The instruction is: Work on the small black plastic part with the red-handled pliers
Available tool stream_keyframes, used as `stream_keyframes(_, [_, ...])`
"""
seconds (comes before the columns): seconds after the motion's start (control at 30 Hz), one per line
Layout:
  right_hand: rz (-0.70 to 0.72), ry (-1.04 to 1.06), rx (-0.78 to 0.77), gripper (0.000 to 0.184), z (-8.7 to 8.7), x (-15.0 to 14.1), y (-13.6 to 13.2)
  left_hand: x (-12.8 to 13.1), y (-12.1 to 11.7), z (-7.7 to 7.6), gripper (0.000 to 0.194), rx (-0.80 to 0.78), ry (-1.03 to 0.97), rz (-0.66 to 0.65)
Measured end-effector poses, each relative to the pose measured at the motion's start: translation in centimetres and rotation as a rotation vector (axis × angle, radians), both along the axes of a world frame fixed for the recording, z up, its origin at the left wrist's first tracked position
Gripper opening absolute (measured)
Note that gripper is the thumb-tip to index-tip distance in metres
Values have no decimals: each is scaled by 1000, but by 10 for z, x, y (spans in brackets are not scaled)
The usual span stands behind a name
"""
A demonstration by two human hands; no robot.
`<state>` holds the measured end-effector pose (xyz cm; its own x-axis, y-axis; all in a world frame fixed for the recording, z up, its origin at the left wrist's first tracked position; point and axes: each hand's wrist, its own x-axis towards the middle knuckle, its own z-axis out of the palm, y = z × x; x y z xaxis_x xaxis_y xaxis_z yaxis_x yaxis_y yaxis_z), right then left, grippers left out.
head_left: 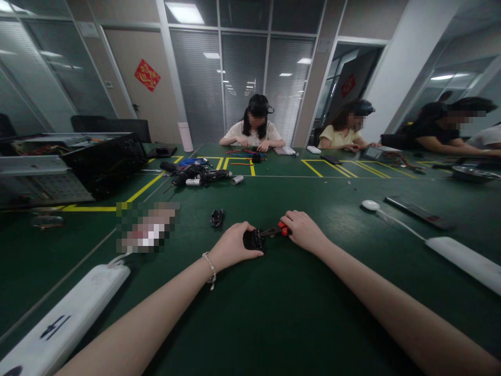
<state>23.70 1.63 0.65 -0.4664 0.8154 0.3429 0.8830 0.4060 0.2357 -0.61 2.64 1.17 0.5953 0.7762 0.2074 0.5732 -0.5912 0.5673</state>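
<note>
My left hand is closed around a small black plastic part, thumb above and fingers below, low over the green table. My right hand grips red-handled pliers, their dark jaws pointing left and reaching to the black part. Whether the jaws are clamped on it I cannot tell. Another black piece, open and hollow-looking, lies on the table to the upper left of my left hand. The part's exact kind does not show.
A pile of black cables and tools lies beyond my hands. White power strips flank both arms. At the left stands an opened computer case. A black phone-like slab lies right. Several people sit across the table.
</note>
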Motion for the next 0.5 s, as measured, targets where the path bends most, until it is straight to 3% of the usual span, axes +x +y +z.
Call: stream_keyframes(0.5, [-23, 0, -12, 31, -1, 2, 0, 0, 1, -4, 58, 7, -37, -26])
